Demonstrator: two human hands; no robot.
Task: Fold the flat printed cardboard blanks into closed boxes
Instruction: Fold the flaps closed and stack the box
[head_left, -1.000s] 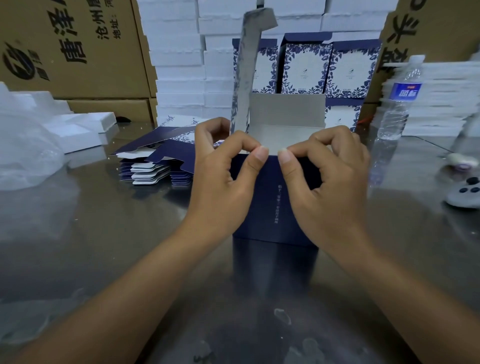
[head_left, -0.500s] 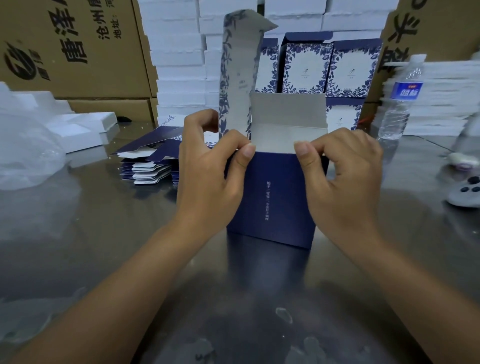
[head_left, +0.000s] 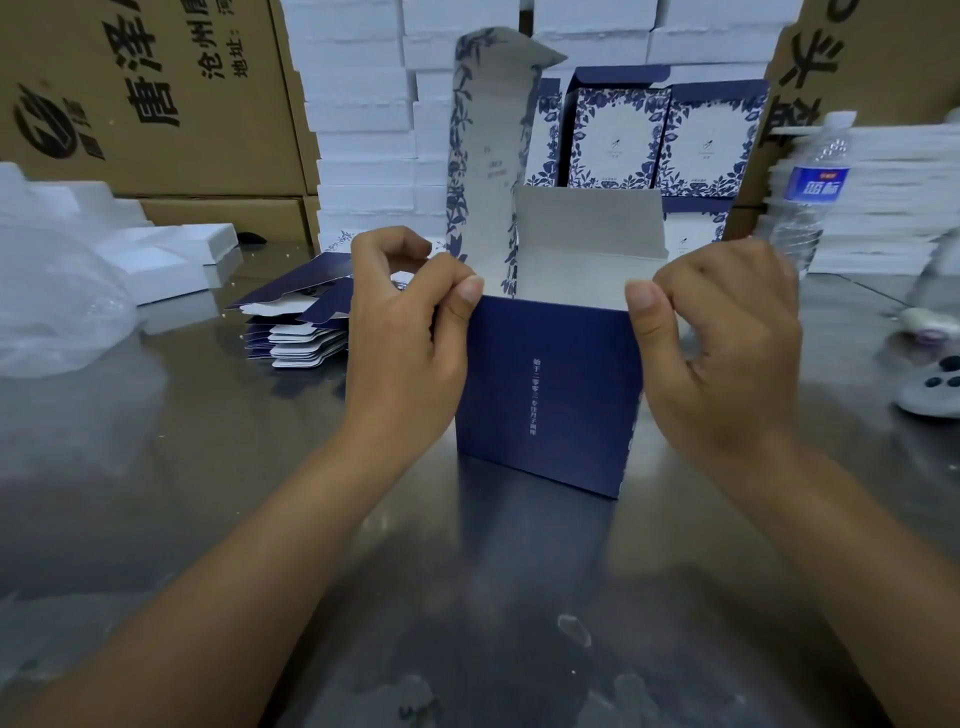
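Steel table (head_left: 182, 493) — left hand (head_left: 405, 338), right hand (head_left: 722, 353) pinch open box (head_left: 550, 395) rim.

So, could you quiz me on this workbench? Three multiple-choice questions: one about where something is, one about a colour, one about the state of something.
1. Where does the pile of flat blanks lie, relative to the box being folded?
A. To its left
B. To its right
C. On top of it

2. What colour is the box's near face?
A. Red
B. Dark blue
C. Plain brown

3. How is the box's top?
A. Taped shut
B. Crushed flat
C. Open, with its tall flap upright

Answers:
1 A: the pile shows just beyond the left hand.
2 B: the panel between the hands is dark blue with pale lettering.
3 C: the pale inside shows, and the left hand and the right hand pinch the top corners.
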